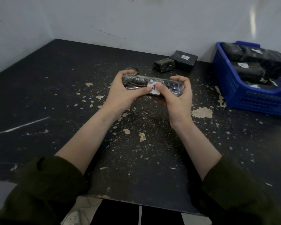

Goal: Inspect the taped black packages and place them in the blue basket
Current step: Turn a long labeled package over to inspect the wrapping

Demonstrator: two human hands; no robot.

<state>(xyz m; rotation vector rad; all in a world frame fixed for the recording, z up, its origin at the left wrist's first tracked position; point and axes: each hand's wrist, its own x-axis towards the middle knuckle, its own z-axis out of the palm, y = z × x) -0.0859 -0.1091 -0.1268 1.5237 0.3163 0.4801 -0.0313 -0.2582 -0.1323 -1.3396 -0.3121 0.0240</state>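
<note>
I hold a long black package (136,81) wrapped in clear tape above the middle of the table. A white label marked "A" sits on its near face. My left hand (123,93) grips its left end, thumb beside the label. My right hand (177,95) grips the right half, thumb pressed on the label. The blue basket (230,88) stands at the right and holds several taped black packages (256,62). Two more black packages lie behind my hands: a small one (163,64) and a flat one (183,60) with a white label.
The black table (55,98) is worn, with chipped pale patches. A white wall runs along its back and left edges. Another small dark item (135,70) peeks out behind my left fingers. The near table edge lies just above my lap.
</note>
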